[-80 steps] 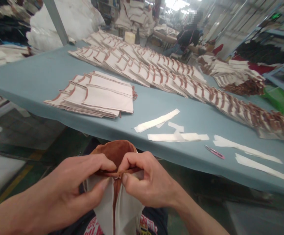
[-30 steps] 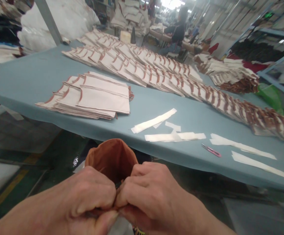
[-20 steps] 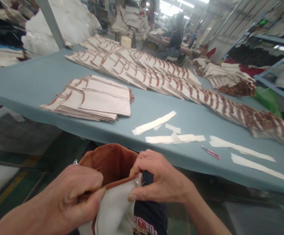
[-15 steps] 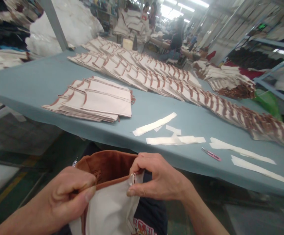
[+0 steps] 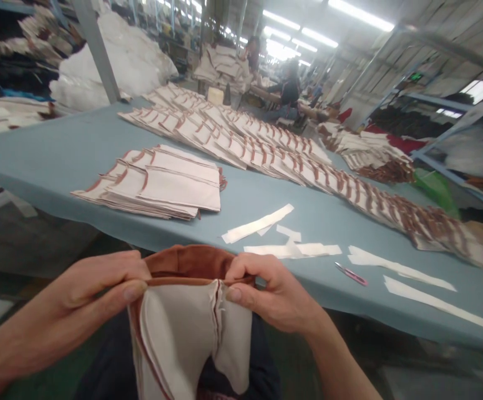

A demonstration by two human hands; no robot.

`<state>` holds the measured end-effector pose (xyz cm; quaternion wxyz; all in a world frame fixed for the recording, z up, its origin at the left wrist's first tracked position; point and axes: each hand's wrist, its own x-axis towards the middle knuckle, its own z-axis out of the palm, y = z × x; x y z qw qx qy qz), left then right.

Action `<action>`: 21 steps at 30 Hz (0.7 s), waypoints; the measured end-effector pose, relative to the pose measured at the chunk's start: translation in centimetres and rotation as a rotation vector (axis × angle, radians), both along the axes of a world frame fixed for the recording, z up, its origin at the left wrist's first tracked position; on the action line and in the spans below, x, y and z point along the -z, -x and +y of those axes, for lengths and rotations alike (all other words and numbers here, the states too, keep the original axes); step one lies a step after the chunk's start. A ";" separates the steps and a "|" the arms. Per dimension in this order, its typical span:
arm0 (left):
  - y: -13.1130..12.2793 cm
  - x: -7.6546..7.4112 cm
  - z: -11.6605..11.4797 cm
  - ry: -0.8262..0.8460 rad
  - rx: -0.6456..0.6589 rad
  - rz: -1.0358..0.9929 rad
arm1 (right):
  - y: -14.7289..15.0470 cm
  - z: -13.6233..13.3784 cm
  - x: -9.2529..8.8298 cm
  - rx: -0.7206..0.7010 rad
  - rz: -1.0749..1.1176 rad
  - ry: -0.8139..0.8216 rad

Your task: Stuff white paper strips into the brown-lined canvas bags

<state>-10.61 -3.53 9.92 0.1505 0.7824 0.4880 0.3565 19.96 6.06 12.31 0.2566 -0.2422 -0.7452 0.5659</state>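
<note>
Between my hands hangs a sewn fabric piece (image 5: 179,328), off-white outside with a rust-brown lining and edge. My left hand (image 5: 100,286) pinches its upper edge at the left, thumb on the near side. At the right, my right hand (image 5: 268,289) grips the same edge just beside a raised seam with loose thread ends. The top stands open as a loop, so the brown inner side shows. Below, the cloth hangs in folds over my lap, and its lower end is cut off by the picture.
The blue-covered table (image 5: 70,133) holds a stack of off-white pieces (image 5: 179,189) and long overlapping rows (image 5: 241,147) of similar ones. Near its edge lie white strips (image 5: 295,251) and pink thread snips (image 5: 352,274). A post (image 5: 95,50) rises at the left; people work behind.
Both hands have drawn the fabric's edge straighter and wider. The right hand now grips right of the seam, which has turned toward me. The camera view has tilted up slightly.
</note>
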 end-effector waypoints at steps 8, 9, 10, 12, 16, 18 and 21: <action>-2.1 -3.2 2.2 0.077 0.207 -0.037 | 1.6 -0.1 -2.0 -0.050 -0.007 -0.202; -2.6 -3.3 2.3 0.073 0.213 -0.049 | 1.7 -0.1 -1.9 -0.052 -0.006 -0.178; -3.2 -3.3 2.3 0.077 0.217 -0.058 | 1.8 -0.1 -1.9 -0.051 -0.008 -0.147; -4.1 -3.3 2.5 0.109 0.228 -0.059 | 1.8 -0.1 -1.7 -0.049 -0.012 -0.084; -4.9 -2.9 3.2 0.179 0.224 -0.047 | 1.7 0.0 -1.3 -0.043 0.014 -0.106; -5.0 -2.8 3.5 0.214 0.237 -0.052 | 1.6 -0.1 -1.1 -0.025 -0.011 -0.144; -5.0 -2.9 3.5 0.298 0.261 -0.101 | 1.5 -0.5 -0.9 -0.013 -0.052 -0.097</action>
